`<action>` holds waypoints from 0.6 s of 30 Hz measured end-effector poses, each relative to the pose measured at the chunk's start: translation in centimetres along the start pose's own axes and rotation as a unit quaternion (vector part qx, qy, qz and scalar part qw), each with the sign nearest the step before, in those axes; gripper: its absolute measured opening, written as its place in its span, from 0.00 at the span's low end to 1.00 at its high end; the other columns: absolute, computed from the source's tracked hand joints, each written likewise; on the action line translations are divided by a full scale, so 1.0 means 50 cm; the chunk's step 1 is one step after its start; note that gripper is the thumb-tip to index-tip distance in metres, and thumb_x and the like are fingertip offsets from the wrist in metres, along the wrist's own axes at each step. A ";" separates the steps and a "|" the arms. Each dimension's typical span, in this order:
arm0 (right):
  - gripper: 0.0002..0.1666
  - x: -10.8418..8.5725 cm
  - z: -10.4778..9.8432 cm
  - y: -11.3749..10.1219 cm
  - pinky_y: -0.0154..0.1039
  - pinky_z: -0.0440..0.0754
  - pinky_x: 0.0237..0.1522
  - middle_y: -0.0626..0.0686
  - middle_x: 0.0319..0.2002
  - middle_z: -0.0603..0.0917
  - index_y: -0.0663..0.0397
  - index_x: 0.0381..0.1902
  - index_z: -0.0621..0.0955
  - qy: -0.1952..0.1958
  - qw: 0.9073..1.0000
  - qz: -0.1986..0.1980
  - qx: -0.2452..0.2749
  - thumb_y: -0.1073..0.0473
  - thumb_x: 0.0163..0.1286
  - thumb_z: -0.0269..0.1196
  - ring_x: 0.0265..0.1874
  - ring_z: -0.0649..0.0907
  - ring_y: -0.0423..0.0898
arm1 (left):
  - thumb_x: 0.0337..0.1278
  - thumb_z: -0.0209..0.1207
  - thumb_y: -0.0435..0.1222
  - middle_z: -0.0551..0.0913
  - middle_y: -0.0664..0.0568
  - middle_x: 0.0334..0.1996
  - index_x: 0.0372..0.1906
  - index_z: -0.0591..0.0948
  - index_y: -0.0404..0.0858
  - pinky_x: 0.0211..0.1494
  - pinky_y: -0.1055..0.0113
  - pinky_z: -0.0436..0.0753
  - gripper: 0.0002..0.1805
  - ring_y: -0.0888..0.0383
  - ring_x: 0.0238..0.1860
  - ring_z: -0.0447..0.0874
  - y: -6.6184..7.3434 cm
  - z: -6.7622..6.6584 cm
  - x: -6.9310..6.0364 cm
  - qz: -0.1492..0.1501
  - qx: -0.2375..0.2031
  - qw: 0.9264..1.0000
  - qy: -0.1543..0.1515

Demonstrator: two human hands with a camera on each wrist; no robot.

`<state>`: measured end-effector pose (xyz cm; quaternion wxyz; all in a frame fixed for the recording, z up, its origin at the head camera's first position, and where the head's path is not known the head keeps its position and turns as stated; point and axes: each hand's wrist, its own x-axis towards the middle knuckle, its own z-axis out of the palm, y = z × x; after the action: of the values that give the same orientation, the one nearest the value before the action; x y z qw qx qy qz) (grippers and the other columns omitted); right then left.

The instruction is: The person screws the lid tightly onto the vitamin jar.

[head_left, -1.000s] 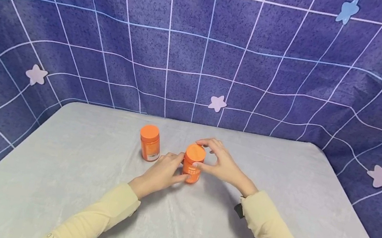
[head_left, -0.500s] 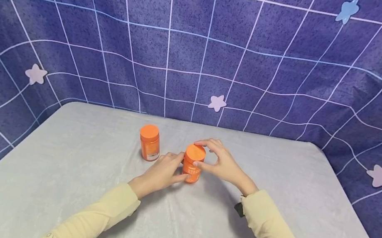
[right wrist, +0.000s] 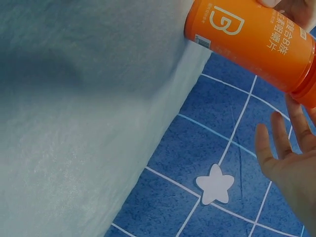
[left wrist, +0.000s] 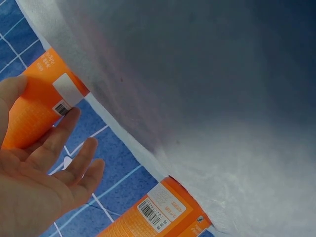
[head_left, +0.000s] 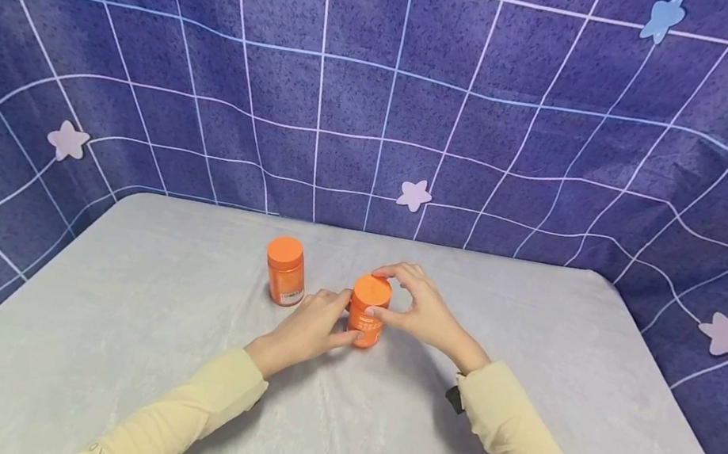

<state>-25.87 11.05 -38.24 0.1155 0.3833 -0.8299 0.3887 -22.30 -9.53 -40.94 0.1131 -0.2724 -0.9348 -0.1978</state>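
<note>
Orange jar (head_left: 367, 327) clasped high and low by two hands!

Standing upright near the middle of the grey-covered counter (head_left: 330, 430), with the cap (head_left: 373, 290) seated on top. Looking very much like the steady-and-grip stage: body held below, cap taken above. Showing no gap under the cap, so probably not loosened so far. Calling next, by the look of it, for a firm hold below and a twist or pull above, without tipping the base.

Now to the grip itself! Curling round the lower body with the left hand (head_left: 311, 327), thumb across the near side, index finger behind, outer fingers half bent and off the jar in the left wrist view. Pinching the cap with the right hand (head_left: 428, 320), thumb at its near lower edge, index finger arched to the far rim, outer fingers fanned away in the right wrist view. Hard to tell how tightly.

Angling both forearms in from the near side, cream sleeves (head_left: 181, 413) and all. And over to the left: a second jar (head_left: 285, 278), capped, upright, apparently untouched.
</note>
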 end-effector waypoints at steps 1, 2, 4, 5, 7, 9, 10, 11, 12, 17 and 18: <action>0.30 0.000 0.000 0.001 0.49 0.72 0.51 0.49 0.49 0.79 0.53 0.51 0.75 -0.004 1.000 0.002 0.004 0.54 0.49 0.71 0.50 0.74 0.49 | 0.49 0.63 0.47 0.84 0.48 0.39 0.48 0.72 0.37 0.45 0.52 0.75 0.25 0.47 0.43 0.80 0.000 0.000 0.000 0.000 -0.001 1.000 0.000; 0.31 0.000 -0.001 0.002 0.50 0.72 0.51 0.49 0.50 0.78 0.53 0.52 0.75 -0.009 1.000 0.004 0.008 0.55 0.49 0.71 0.50 0.73 0.50 | 0.49 0.63 0.47 0.84 0.48 0.39 0.48 0.72 0.37 0.45 0.52 0.75 0.25 0.47 0.43 0.80 0.000 -0.001 0.000 0.000 -0.002 1.000 0.001; 0.33 0.000 -0.003 0.004 0.52 0.72 0.51 0.50 0.51 0.77 0.54 0.53 0.74 -0.018 1.000 0.007 0.016 0.55 0.49 0.71 0.51 0.73 0.51 | 0.49 0.63 0.47 0.84 0.49 0.39 0.48 0.72 0.37 0.46 0.52 0.76 0.25 0.48 0.43 0.80 0.000 -0.002 0.000 0.001 -0.004 1.000 0.001; 0.33 0.000 -0.004 0.005 0.52 0.72 0.51 0.51 0.52 0.77 0.54 0.54 0.73 -0.024 0.999 0.009 0.021 0.55 0.50 0.71 0.51 0.72 0.52 | 0.49 0.63 0.46 0.84 0.49 0.39 0.48 0.72 0.37 0.46 0.52 0.76 0.25 0.48 0.43 0.80 0.001 -0.002 0.000 0.002 -0.004 1.000 0.002; 0.34 -0.001 -0.007 0.006 0.53 0.72 0.51 0.50 0.53 0.76 0.54 0.55 0.72 -0.034 0.999 0.015 0.028 0.53 0.50 0.70 0.52 0.72 0.51 | 0.49 0.63 0.47 0.84 0.49 0.39 0.48 0.72 0.37 0.46 0.52 0.76 0.25 0.48 0.43 0.80 0.002 -0.003 0.000 0.002 -0.006 1.000 0.002; 0.34 -0.001 -0.011 0.009 0.53 0.71 0.52 0.49 0.53 0.76 0.53 0.56 0.72 -0.043 0.998 0.018 0.030 0.52 0.52 0.70 0.52 0.71 0.49 | 0.49 0.63 0.47 0.84 0.48 0.39 0.49 0.72 0.37 0.46 0.52 0.75 0.25 0.48 0.43 0.80 0.002 -0.004 -0.001 0.000 -0.005 1.000 0.000; 0.34 -0.001 -0.012 0.010 0.53 0.71 0.52 0.49 0.53 0.75 0.53 0.56 0.72 -0.048 0.998 0.021 0.033 0.51 0.52 0.69 0.52 0.71 0.48 | 0.49 0.63 0.47 0.83 0.48 0.40 0.49 0.72 0.37 0.46 0.52 0.75 0.26 0.48 0.43 0.80 0.002 -0.004 -0.001 0.000 -0.005 1.000 -0.001; 0.34 -0.001 -0.013 0.011 0.52 0.71 0.52 0.48 0.53 0.75 0.52 0.56 0.72 -0.051 0.998 0.022 0.033 0.51 0.52 0.69 0.53 0.71 0.47 | 0.49 0.63 0.47 0.84 0.48 0.40 0.49 0.72 0.36 0.47 0.52 0.75 0.26 0.48 0.44 0.80 0.001 -0.003 -0.001 0.000 -0.004 1.000 -0.001; 0.34 0.000 -0.015 0.012 0.52 0.71 0.52 0.47 0.53 0.75 0.51 0.56 0.72 -0.055 0.998 0.024 0.033 0.51 0.53 0.69 0.53 0.71 0.46 | 0.49 0.63 0.47 0.83 0.48 0.40 0.50 0.72 0.36 0.47 0.52 0.75 0.26 0.48 0.44 0.79 0.001 -0.003 -0.001 -0.001 -0.002 1.000 -0.002; 0.33 0.002 -0.019 0.017 0.51 0.72 0.53 0.47 0.52 0.75 0.49 0.57 0.71 -0.073 0.997 0.022 0.032 0.51 0.54 0.68 0.54 0.71 0.50 | 0.49 0.63 0.48 0.84 0.48 0.41 0.50 0.72 0.36 0.48 0.53 0.76 0.27 0.48 0.44 0.80 -0.001 0.000 0.000 -0.002 0.003 1.000 -0.002; 0.33 0.002 -0.020 0.017 0.51 0.72 0.53 0.47 0.53 0.74 0.49 0.58 0.71 -0.075 0.996 0.021 0.034 0.52 0.54 0.68 0.54 0.71 0.51 | 0.49 0.63 0.48 0.84 0.48 0.41 0.50 0.72 0.36 0.48 0.53 0.76 0.27 0.48 0.44 0.80 -0.001 0.000 0.001 -0.001 0.003 1.000 -0.001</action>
<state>-26.65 12.08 -37.99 0.0315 0.3973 -0.8306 0.3889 -22.34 -9.54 -40.95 0.1122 -0.2711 -0.9359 -0.1950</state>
